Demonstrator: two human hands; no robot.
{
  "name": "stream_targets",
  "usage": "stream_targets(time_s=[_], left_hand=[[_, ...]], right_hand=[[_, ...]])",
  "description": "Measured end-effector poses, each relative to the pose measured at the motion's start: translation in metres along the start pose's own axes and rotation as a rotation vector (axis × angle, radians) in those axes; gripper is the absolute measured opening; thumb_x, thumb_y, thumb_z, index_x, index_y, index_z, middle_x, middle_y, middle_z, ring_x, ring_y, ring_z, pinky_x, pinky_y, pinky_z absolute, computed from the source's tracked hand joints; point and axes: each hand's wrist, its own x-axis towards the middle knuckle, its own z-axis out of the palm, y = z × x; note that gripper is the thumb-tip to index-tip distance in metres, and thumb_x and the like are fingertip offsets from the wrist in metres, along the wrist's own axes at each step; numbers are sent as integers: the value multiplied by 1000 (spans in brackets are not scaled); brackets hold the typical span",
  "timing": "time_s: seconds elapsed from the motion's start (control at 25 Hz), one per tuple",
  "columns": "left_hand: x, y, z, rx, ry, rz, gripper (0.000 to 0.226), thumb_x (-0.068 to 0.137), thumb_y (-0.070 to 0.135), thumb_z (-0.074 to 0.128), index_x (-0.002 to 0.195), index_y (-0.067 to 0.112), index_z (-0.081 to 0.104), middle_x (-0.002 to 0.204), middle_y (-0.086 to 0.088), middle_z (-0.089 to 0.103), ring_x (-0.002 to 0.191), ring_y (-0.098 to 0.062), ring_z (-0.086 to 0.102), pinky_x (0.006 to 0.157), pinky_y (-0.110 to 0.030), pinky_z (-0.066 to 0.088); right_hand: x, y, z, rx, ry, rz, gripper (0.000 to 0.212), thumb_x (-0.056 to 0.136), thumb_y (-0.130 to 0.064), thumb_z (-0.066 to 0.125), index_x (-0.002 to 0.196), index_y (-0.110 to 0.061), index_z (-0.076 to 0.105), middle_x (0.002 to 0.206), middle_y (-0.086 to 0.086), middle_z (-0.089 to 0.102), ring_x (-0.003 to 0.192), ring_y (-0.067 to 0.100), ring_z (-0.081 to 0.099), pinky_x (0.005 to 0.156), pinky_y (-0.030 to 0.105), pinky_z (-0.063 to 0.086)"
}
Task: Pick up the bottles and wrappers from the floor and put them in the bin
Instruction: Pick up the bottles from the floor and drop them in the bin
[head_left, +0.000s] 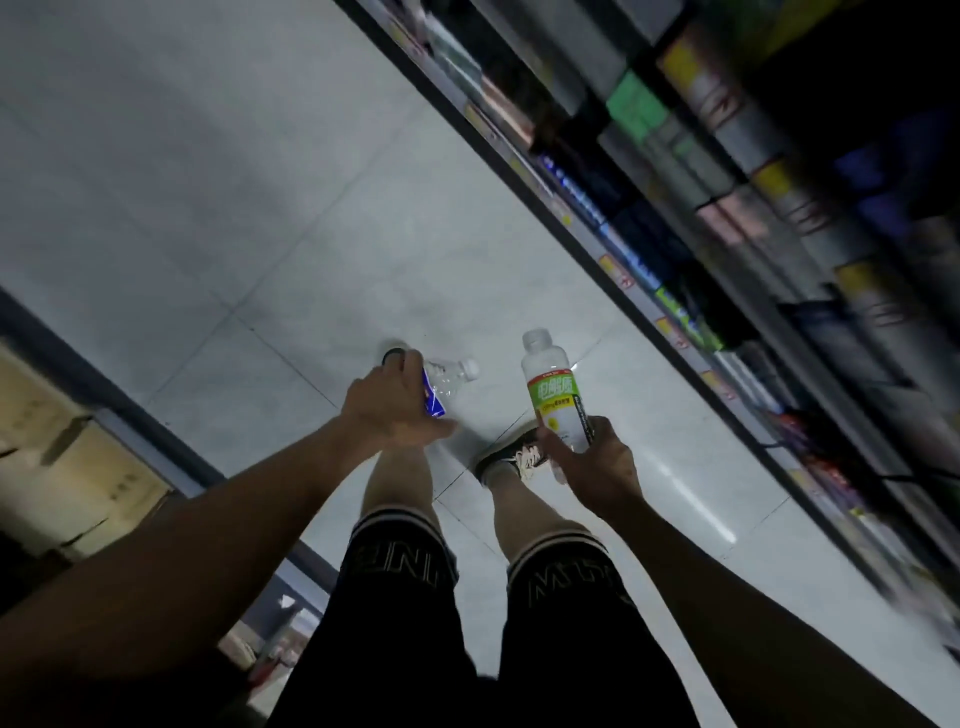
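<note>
Head view: left hand (397, 410) grips a clear bottle (444, 382) with a blue label; right hand (592, 465) grips a white bottle (553, 395) by its base, held upright above the floor (260, 208). No bin is in view. Risk: the low grip on the white bottle may let it tip or slip in transit; blurred shelving (727, 208) stands near on the right.

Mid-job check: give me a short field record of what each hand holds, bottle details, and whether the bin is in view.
left hand: grips clear bottle with blue label, lying sideways, cap pointing right
right hand: grips white bottle with green label, upright, cap on
floor: pale tiles, no wrappers seen
bin: not in view
surroundings: stocked shelves on the right
</note>
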Motion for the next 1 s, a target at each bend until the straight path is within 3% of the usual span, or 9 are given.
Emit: stream_targets(time_s=[0.2, 0.36, 0.52, 0.64, 0.76, 1.0], left_hand=[[-98, -43, -89, -202, 77, -14, 71, 67, 56, 71, 118, 19, 39, 106, -4, 49, 100, -32, 62, 83, -43, 54], [-152, -104, -132, -353, 235, -110, 68, 66, 55, 71, 119, 22, 43, 110, -3, 53, 96, -29, 61, 81, -43, 55], [-189, -174, -150, -472, 296, -222, 71, 62, 61, 67, 119, 26, 44, 109, 1, 53, 93, -26, 61, 76, -39, 53], [-203, -213, -166, -526, 307, -265, 74, 60, 61, 66, 122, 27, 44, 109, 2, 54, 92, -23, 60, 73, -37, 52], [-202, -243, -189, -541, 343, -283, 69, 66, 57, 69, 124, 29, 44, 110, 3, 55, 90, -19, 60, 71, -35, 53], [-160, -286, -269, -535, 401, -302, 68, 68, 55, 71, 125, 29, 45, 110, 4, 56, 90, -20, 60, 75, -38, 57]], right_hand=[[-114, -78, -43, 160, -89, -118, 44, 81, -58, 77, 101, -20, 66, 93, 4, 74, 80, 15, 72, 72, 33, 59], [-167, -147, -38, 220, -194, -219, 42, 83, -51, 77, 105, -15, 69, 93, 13, 75, 86, 34, 74, 82, 52, 60], [-188, -210, -9, 67, -182, -316, 29, 90, -39, 69, 107, -15, 66, 92, 10, 75, 79, 22, 74, 69, 36, 57], [-191, -249, 12, -105, -141, -383, 39, 83, -42, 71, 112, -20, 60, 93, 2, 73, 77, 16, 71, 65, 30, 57], [-194, -285, 23, -252, -125, -465, 39, 88, -37, 72, 118, -23, 53, 90, -3, 69, 74, 10, 68, 56, 22, 47], [-161, -365, 33, -355, -168, -544, 57, 76, -64, 77, 117, -29, 57, 86, -8, 74, 69, 1, 69, 62, 23, 51]])
